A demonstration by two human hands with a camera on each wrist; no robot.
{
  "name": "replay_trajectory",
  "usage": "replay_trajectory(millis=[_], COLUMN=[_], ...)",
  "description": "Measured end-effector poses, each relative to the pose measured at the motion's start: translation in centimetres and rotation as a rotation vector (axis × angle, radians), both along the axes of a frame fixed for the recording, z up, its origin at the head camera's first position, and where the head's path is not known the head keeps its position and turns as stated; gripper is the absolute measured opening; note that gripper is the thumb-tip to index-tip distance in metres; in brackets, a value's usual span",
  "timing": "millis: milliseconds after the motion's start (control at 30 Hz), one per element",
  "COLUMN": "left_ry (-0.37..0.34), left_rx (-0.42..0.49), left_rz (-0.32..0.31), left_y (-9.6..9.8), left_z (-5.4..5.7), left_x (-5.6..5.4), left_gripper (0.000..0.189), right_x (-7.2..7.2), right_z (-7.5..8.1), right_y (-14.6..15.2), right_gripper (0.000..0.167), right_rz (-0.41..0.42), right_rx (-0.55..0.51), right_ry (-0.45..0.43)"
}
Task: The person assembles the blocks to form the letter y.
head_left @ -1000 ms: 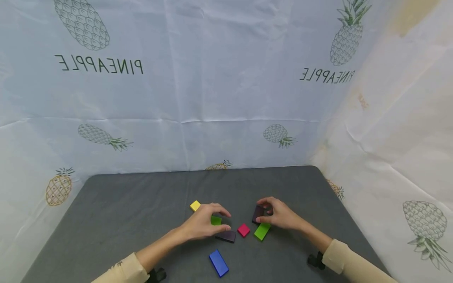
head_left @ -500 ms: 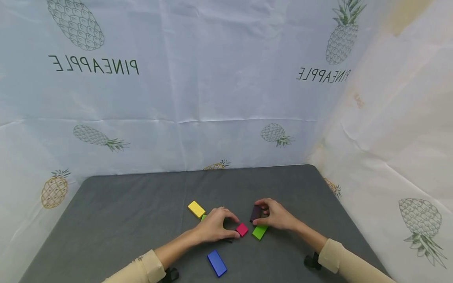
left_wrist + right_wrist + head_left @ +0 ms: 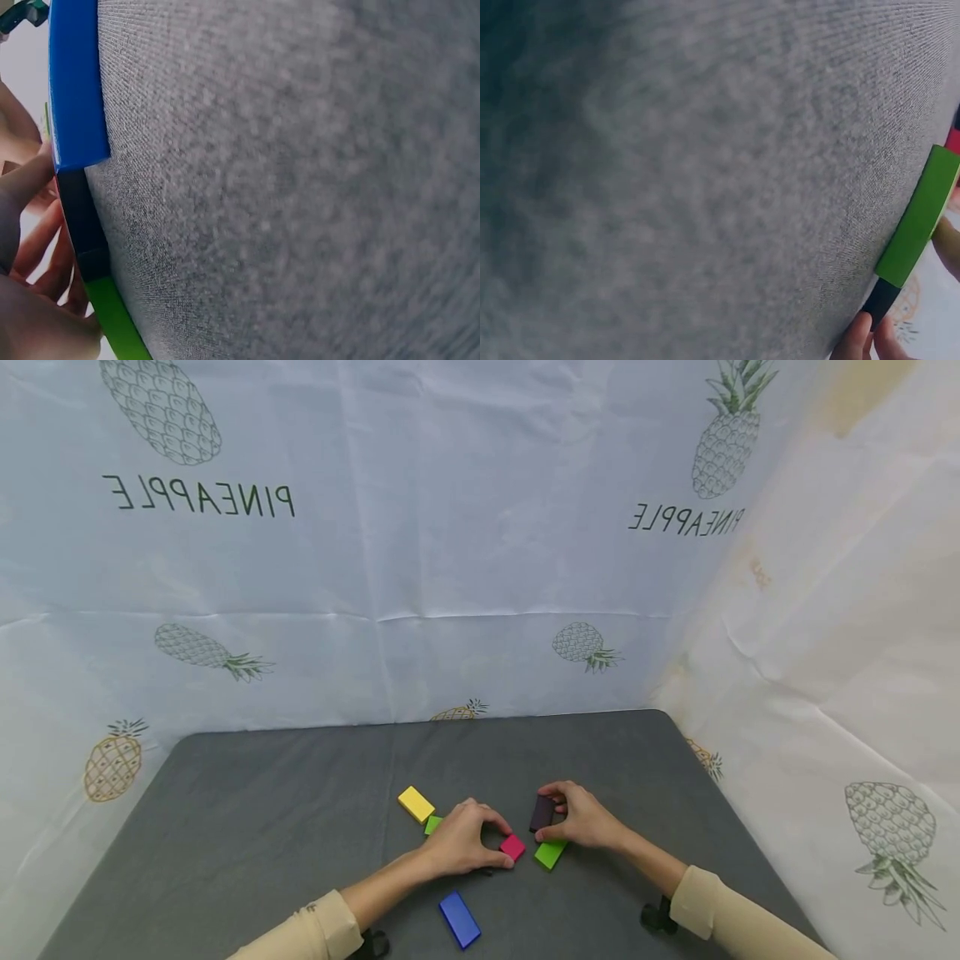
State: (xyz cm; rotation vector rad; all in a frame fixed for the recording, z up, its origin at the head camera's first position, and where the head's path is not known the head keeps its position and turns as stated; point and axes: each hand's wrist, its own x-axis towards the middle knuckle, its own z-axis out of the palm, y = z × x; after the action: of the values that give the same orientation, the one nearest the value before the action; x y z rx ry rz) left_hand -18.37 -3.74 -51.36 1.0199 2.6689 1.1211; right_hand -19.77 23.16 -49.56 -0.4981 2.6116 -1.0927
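- Left grip (image 3: 461,841): pinching one red block (image 3: 512,847) on the tabletop (image 3: 300,827).
- Right grip (image 3: 587,818): pinching one of two dark blocks (image 3: 541,815).
- Also: two green blocks (image 3: 551,856), one yellow block (image 3: 416,804), one blue block (image 3: 460,919).

1 yel. blk (image 3: 416,804), 2 grn blks (image 3: 551,855), 2 dk blks (image 3: 542,815), 1 red blk (image 3: 512,847), 1 blue blk (image 3: 460,920); 2 hands (image 3: 459,841) (image 3: 587,819).
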Motion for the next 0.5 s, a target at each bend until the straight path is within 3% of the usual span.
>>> replay_trajectory(millis=[500], left_ry=[0.002], left_rx=[-0.05], left_rz=[0.051], left_y=[0.21], left_z=[-0.14], left_x=[0.34], left_gripper=[0.036], right_x=[-0.41], right_z=[-0.18], right_y=[-0.12], right_gripper=[0.064], right_rz=[0.017], right_rx=[0.018], right_ry=[0.064])
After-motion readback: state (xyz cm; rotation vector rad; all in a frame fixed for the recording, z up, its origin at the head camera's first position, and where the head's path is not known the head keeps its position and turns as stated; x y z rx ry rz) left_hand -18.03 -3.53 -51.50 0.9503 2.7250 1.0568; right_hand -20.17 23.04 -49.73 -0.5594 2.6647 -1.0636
